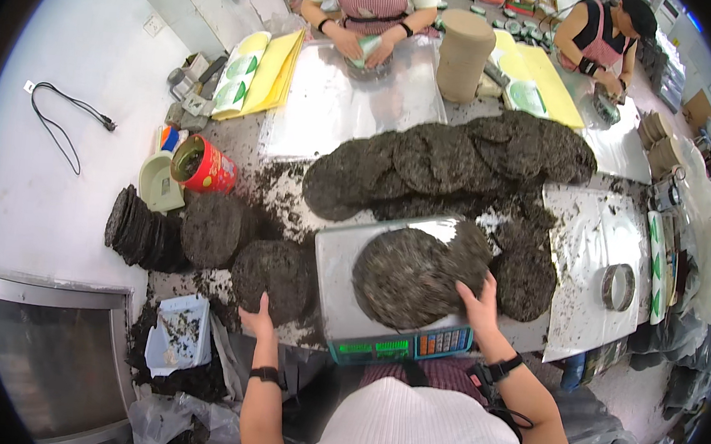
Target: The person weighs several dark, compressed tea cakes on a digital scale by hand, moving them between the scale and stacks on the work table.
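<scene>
On the metal plate of a digital scale point(340, 252) lies a dark round cake of dried, pressed plant matter point(398, 278). My right hand point(481, 301) holds a second, blurred dark piece point(469, 253) by its edge, over the scale's right side. At the near edge of another round cake point(273, 278), left of the scale, is my left hand point(259, 321), thumb raised and fingers apart; whether it grips the cake cannot be told. More dark cakes point(526, 282) lie right of the scale. The scale's green display is lit.
Overlapping cakes point(435, 159) form a long row behind the scale. Stacked cakes point(145, 230), a red tin point(203, 166) and a dustpan point(163, 182) stand left. A metal ring point(618, 286) lies on the right sheet. Two people work across the table. A blue-white tray point(179, 335) sits lower left.
</scene>
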Action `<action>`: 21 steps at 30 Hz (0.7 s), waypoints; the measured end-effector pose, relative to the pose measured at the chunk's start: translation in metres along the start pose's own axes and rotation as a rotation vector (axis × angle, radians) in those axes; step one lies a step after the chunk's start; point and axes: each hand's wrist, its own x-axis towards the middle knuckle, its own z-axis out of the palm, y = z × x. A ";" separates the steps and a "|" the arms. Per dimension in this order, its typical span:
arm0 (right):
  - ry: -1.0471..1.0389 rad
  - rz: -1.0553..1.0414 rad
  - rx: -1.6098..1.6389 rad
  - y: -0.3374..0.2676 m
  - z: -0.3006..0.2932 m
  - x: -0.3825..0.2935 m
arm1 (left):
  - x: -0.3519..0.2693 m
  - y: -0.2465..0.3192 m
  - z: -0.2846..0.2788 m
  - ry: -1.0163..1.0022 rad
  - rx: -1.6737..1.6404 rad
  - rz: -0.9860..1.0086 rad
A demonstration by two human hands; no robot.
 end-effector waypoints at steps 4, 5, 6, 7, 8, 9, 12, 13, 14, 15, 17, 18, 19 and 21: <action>0.046 0.500 0.607 -0.048 -0.063 0.007 | -0.017 0.014 -0.004 0.063 0.091 0.071; 0.091 0.504 0.598 -0.043 -0.075 0.014 | -0.012 0.005 -0.003 0.088 0.093 0.069; 0.150 0.493 0.607 -0.052 -0.080 0.024 | -0.021 0.016 0.001 0.104 0.070 0.021; 0.209 0.491 0.621 -0.061 -0.084 0.035 | -0.030 0.028 -0.002 0.126 0.057 -0.026; 0.114 0.288 0.738 -0.061 -0.087 0.054 | -0.030 0.027 0.002 0.109 0.005 0.004; 0.137 0.251 0.761 -0.064 -0.084 0.072 | -0.030 0.025 -0.003 0.106 -0.041 0.033; 0.284 0.089 0.883 -0.079 -0.064 0.137 | -0.027 0.023 -0.006 0.099 -0.031 0.031; 0.311 0.167 0.891 -0.071 -0.064 0.163 | -0.025 0.021 -0.006 0.094 0.009 0.026; 0.361 0.209 0.912 -0.064 -0.063 0.187 | -0.037 0.039 -0.001 0.160 0.189 -0.044; 0.400 0.267 0.934 -0.058 -0.060 0.200 | -0.037 0.033 -0.011 0.162 0.201 -0.048; 0.438 0.357 0.922 -0.061 -0.048 0.206 | -0.026 0.014 -0.038 0.148 -0.004 0.241; 0.382 0.277 0.902 -0.055 -0.048 0.202 | -0.051 0.047 -0.054 0.012 -0.432 0.072; 0.343 0.273 0.798 -0.054 -0.049 0.193 | -0.062 0.066 -0.075 0.005 -0.548 -0.086; 0.240 0.243 0.708 -0.041 -0.058 0.169 | -0.083 0.088 -0.102 -0.352 -1.065 -0.100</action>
